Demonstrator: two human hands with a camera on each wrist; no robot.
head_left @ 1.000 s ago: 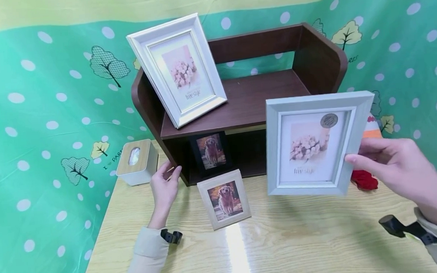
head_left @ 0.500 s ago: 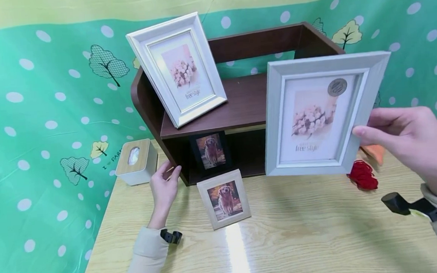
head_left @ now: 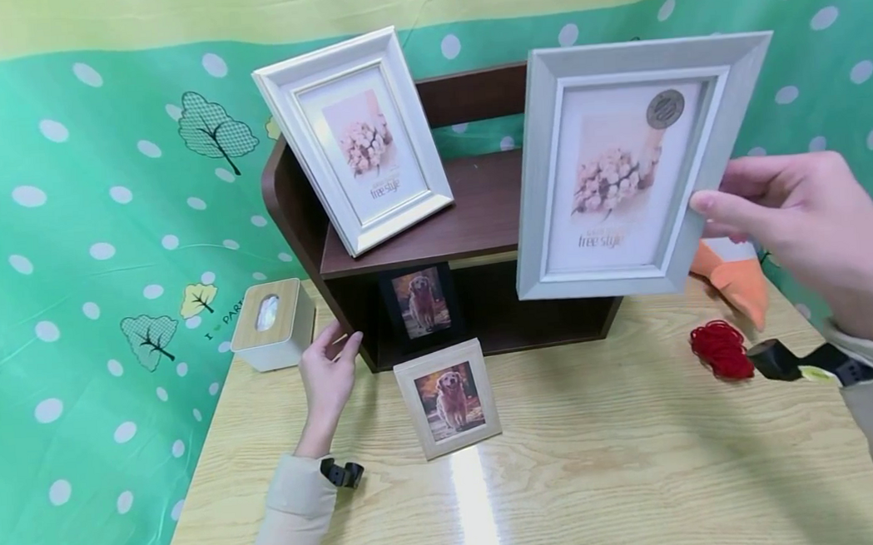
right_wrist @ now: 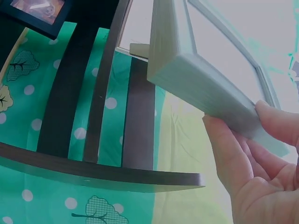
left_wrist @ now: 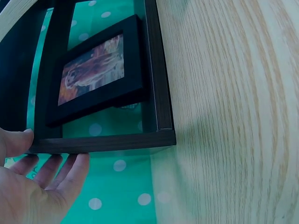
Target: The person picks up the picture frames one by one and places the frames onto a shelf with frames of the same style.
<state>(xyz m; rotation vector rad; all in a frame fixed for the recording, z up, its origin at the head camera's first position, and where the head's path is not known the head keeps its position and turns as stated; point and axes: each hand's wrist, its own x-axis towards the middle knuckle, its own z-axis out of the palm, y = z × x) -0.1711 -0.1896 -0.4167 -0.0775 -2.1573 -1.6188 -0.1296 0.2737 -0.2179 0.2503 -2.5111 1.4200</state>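
My right hand (head_left: 801, 221) grips a pale grey-blue picture frame (head_left: 539, 174) by its right side, thumb on the front and fingers behind. The frame is held up before the right part of the dark brown shelf (head_left: 490, 232). At the shelf's left side panel (left_wrist: 107, 142), my left hand (left_wrist: 39, 184) pinches the edge, thumb inside and fingers outside. A white picture frame (head_left: 416, 132) leans on the upper board at the left. Below it, a black picture frame (head_left: 449, 301) stands in the lower compartment. A beige picture frame (head_left: 410, 399) stands on the table in front.
A white tissue box with a wooden lid (head_left: 271, 337) sits left of the shelf. Red yarn (head_left: 721, 349) and an orange-and-white soft thing (head_left: 737, 279) lie on the wooden table (head_left: 606, 470) at the right. A green dotted cloth (head_left: 89, 244) hangs behind.
My right hand has raised the grey-blue frame from low before the shelf to in front of its upper level. The left hand has stayed at the side panel.
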